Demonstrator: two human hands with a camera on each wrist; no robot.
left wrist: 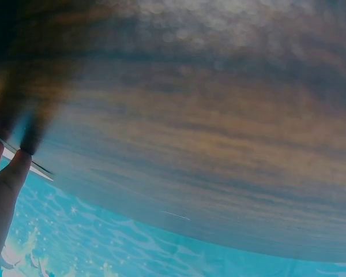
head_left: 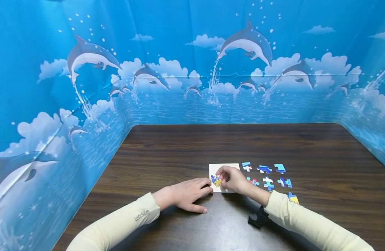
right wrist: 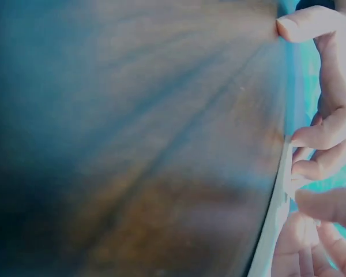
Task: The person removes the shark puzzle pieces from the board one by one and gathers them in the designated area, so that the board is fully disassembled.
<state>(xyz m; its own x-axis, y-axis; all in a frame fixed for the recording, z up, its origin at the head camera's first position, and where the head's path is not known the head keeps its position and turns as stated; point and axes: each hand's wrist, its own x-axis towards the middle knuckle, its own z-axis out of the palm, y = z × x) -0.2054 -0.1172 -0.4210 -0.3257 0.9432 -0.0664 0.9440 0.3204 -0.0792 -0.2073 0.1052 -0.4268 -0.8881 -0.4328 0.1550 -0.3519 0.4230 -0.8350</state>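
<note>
A white puzzle board (head_left: 224, 166) lies flat on the table in front of me. My left hand (head_left: 190, 194) rests palm down at its left side, fingers extended, fingertips on the board's edge and thumb spread on the table. In the left wrist view, fingers (left wrist: 10, 179) of this hand meet the thin board edge. Over the board, my right hand (head_left: 232, 179) has its fingers curled, with thumb and fingertips pinching a blue-and-yellow jigsaw piece (head_left: 216, 181) near the board's left half. The right wrist view shows the right thumb (right wrist: 328, 206) beside the board's edge; the piece is hidden there.
Several loose jigsaw pieces lie right of the board, among them a dark blue one (head_left: 264, 169), a light blue one (head_left: 279, 168) and a yellow one (head_left: 293, 198) close to the right sleeve. A dolphin-print curtain (head_left: 192, 104) surrounds the wooden table (head_left: 167, 150).
</note>
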